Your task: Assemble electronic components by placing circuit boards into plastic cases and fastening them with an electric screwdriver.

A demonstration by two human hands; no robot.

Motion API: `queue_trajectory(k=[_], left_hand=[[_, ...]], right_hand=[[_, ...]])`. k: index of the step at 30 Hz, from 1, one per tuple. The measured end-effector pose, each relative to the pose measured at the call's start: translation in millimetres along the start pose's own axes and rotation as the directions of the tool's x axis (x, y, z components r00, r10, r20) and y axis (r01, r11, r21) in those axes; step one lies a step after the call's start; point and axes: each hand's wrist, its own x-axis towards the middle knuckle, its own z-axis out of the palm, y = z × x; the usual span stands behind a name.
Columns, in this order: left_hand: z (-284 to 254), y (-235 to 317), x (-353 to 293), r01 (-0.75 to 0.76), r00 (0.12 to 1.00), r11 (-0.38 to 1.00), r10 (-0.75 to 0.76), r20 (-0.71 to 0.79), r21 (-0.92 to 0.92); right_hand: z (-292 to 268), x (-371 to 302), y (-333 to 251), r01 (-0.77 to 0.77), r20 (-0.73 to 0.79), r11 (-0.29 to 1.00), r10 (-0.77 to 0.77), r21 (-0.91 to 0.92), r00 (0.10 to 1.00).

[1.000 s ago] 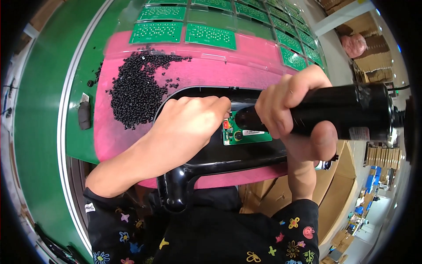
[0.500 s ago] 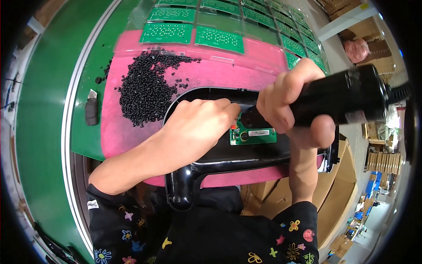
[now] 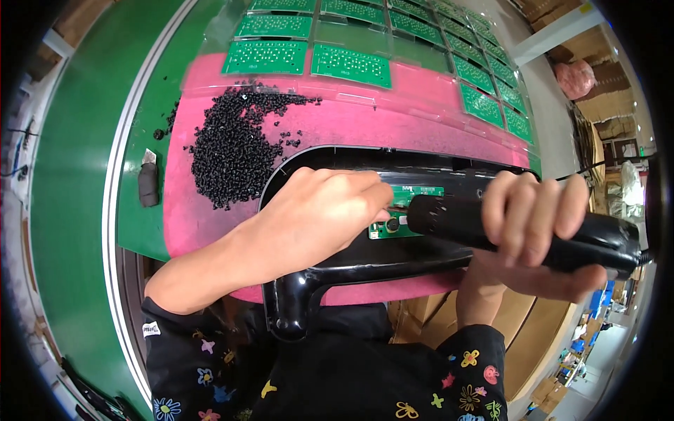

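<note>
A glossy black plastic housing (image 3: 372, 258) lies open side up in front of me, its rounded stem pointing toward my body. Inside it sits a green circuit board (image 3: 425, 191), partly covered by my hands and the tool. My right hand (image 3: 530, 228) wraps around a black electric screwdriver (image 3: 449, 219), which is tilted nearly flat with its nose over the board. The bit's contact point is hard to make out. Over the board's left end, my left hand (image 3: 316, 214) has its fingertips pinched together beside the screwdriver's nose; what they hold is hidden.
Left of the housing, a heap of small black screws (image 3: 228, 151) spreads over the pink mat (image 3: 337, 130). Several green circuit boards (image 3: 351, 64) lie in clear trays at the back. A small dark-handled blade (image 3: 148, 184) rests on the green table (image 3: 74, 210). Cardboard (image 3: 519, 337) stands at lower right.
My right hand has swung the screwdriver lower and rightward, with its nose moving slightly right. The grip has shifted along its body. More of the board shows; my left hand has moved little.
</note>
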Motion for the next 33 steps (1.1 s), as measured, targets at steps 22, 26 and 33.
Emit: queue_trajectory(k=[22, 26, 33], left_hand=[[-47, -53, 2, 0.218, 0.973, 0.952, -0.196, -0.121, 0.213], [-43, -58, -1, 0.269, 0.96, 0.94, -0.244, -0.139, 0.211], [-43, -62, -11, 0.244, 0.966, 0.949, -0.22, -0.136, 0.198]], right_hand=[[5, -10, 3, -0.204, 0.084, 0.975, 0.211, -0.09, 0.974], [7, -10, 3, -0.258, 0.152, 0.964, 0.265, -0.06, 0.952], [9, -7, 8, -0.265, 0.245, 0.959, 0.282, -0.1, 0.928]])
